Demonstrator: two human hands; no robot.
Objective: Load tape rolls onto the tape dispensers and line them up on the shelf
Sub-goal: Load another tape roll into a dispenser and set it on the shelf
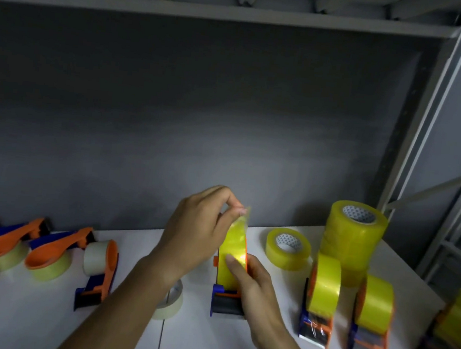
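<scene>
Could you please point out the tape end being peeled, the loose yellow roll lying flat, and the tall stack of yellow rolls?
tape end (243, 217): head view, strip under the fingertips.
loose yellow roll (275, 250): head view, outer wall.
stack of yellow rolls (349, 242): head view, side wall.

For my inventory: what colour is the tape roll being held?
Yellow tape roll, translucent, seen in the head view.
</scene>
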